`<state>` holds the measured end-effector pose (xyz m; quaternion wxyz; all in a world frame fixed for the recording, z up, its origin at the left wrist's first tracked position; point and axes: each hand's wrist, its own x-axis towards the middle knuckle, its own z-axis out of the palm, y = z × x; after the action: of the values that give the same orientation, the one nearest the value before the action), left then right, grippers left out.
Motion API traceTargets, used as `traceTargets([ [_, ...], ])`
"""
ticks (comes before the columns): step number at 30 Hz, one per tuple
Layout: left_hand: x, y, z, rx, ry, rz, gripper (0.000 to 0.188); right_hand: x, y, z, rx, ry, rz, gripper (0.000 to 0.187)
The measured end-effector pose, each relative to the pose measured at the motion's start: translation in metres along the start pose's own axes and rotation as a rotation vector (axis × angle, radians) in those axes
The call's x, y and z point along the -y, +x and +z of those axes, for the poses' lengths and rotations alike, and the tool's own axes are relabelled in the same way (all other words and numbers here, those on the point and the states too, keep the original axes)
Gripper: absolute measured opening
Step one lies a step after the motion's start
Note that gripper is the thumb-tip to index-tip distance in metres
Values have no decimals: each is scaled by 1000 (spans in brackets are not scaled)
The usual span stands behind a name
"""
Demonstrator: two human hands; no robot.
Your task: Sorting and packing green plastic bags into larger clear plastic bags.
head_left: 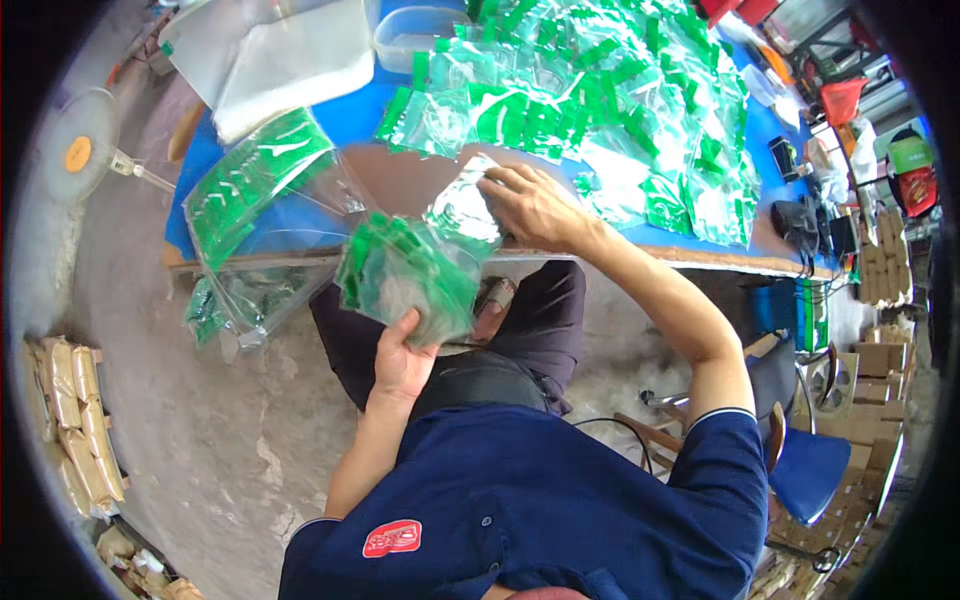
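The person's knees are right by the edge of a blue table (pixel 375 175) with a bare brownish patch. Out in front of that edge, the left hand (pixel 405 362) has its grip closed on a fanned bundle of bags (pixel 415 275), clear plastic with green bands, the thumb lying over the near end. The right hand (pixel 530 205) is above the table's edge, fingers bent over a shiny clear packet (pixel 463 212) that sits just beside the bundle. Its grip looks narrow, but I can't tell whether it pinches the packet or only presses on it; the glare hides that.

Beyond, a wide heap of green-and-clear bags (pixel 610 85) covers the far and right side of the table. To the left, a stack of green-printed bags (pixel 265 165) lies with its clear plastic reaching the edge, and whitish plastic sheets (pixel 300 75) are behind it, next to a clear tub (pixel 412 38). A fan (pixel 80 150) stands off to the left, and a blue chair (pixel 812 472) is at the right.
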<state>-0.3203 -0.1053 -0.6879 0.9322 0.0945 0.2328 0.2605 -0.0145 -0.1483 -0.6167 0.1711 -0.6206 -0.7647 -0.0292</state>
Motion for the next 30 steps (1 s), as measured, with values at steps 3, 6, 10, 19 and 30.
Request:
traceTargets([
  [3,0,0,-8,74,14,-21,56,22,-6,7,-67,-71,138,41],
  [6,3,7,-5,106,27,-67,60,42,-5,5,-79,152,250,29],
  [10,6,16,-1,16,102,38,59,32,45,-1,168,528,409,25],
  [19,-8,9,-22,103,32,49,64,12,40,21,0,128,-103,38],
  [30,-14,31,-47,196,-22,24,53,-22,89,38,91,-257,87,59],
])
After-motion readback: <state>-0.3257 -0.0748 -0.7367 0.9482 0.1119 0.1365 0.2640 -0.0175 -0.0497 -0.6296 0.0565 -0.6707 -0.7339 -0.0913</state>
